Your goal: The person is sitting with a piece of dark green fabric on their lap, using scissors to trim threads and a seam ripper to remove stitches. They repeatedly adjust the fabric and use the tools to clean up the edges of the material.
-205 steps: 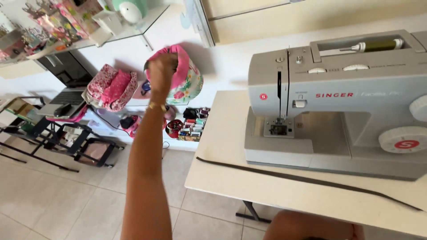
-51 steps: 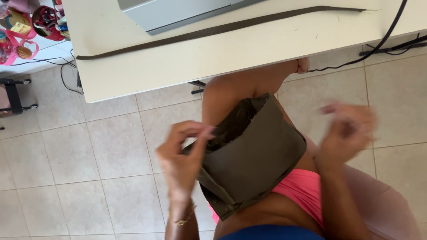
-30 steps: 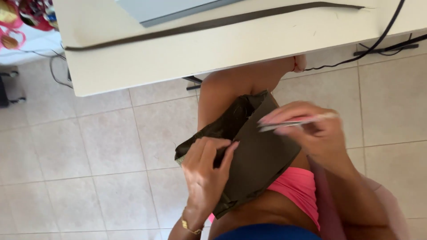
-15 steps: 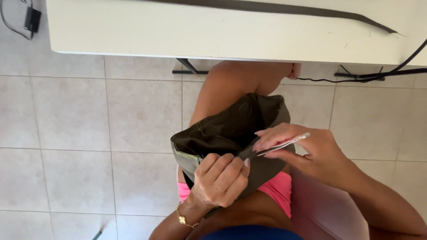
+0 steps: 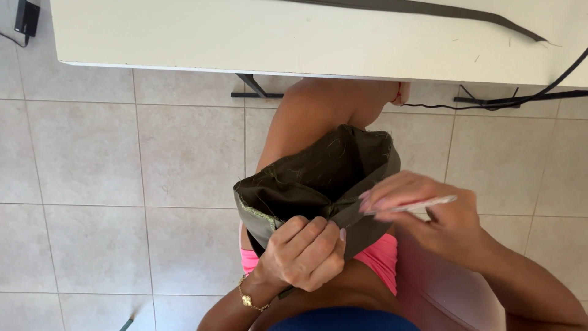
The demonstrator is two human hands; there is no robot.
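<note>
While the olive-green fabric piece rests on the person's lap, below the near edge of the white worktop, the left hand has its fingers closed tight on a bunched fold at the near edge. The right hand pinches a slim pale tool, perhaps a seam ripper or marking pen, its tip meeting the cloth right at that fold. To work this well, I would judge the left grip should keep the fold taut and steady so the tip works only along the seam line, with short, controlled strokes. The tool lies nearly level, its long axis left to right, tip toward the left hand. The fabric's open, frayed rim faces up and away toward the worktop
</note>
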